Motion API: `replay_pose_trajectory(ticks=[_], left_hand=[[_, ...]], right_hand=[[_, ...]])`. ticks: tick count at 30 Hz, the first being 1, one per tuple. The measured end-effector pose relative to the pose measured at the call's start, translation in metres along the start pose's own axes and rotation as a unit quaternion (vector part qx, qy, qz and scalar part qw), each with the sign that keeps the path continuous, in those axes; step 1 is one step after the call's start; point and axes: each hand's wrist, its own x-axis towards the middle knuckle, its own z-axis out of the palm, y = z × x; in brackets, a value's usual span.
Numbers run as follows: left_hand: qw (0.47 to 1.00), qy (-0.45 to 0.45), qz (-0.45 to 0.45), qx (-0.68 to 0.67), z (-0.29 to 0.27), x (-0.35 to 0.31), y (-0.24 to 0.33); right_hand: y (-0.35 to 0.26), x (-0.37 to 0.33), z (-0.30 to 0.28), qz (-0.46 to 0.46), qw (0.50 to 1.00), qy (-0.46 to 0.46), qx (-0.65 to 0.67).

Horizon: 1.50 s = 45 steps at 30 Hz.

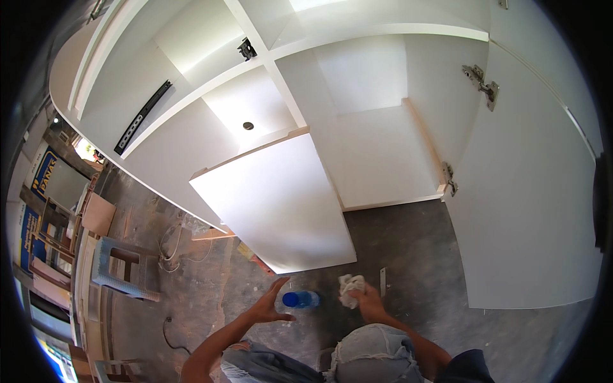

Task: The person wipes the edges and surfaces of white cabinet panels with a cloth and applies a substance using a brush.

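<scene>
My left hand is open, thumb and fingers spread, just left of a clear bluish bottle with a blue cap. The hand seems apart from the bottle; whether the bottle stands or lies I cannot tell. A crumpled white rag is in my right hand, its fingers closed around it. Ahead of both hands a white panel leans at a slant against the white cabinet. Its lower edge is near the floor, close to my left fingertips.
On the right a tall white door hangs open on metal hinges. A flat metal strip lies on the floor. To the left are a plastic stool and a loose cable. A black drawer rail is fixed inside the cabinet.
</scene>
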Motion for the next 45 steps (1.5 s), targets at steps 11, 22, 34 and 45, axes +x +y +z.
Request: replay_pose_trajectory(ticks=[11,22,34,45], left_hand=[[0.993,-0.047,-0.002,-0.111,0.000,0.040,0.014],[0.972,-0.102,-0.093,0.187,-0.055,0.038,0.130],[0.939,-0.200,-0.172,0.220,-0.036,0.056,0.144],[0.934,-0.188,-0.179,0.247,-0.038,0.056,0.147]], right_hand=[[-0.065,-0.007,0.040,0.033,0.989,-0.005,-0.146],[-0.049,0.010,0.059,-0.034,0.998,-0.056,-0.014],[-0.020,0.012,0.061,0.071,0.982,-0.034,0.171],[-0.023,-0.001,0.064,-0.165,0.976,-0.059,-0.125]])
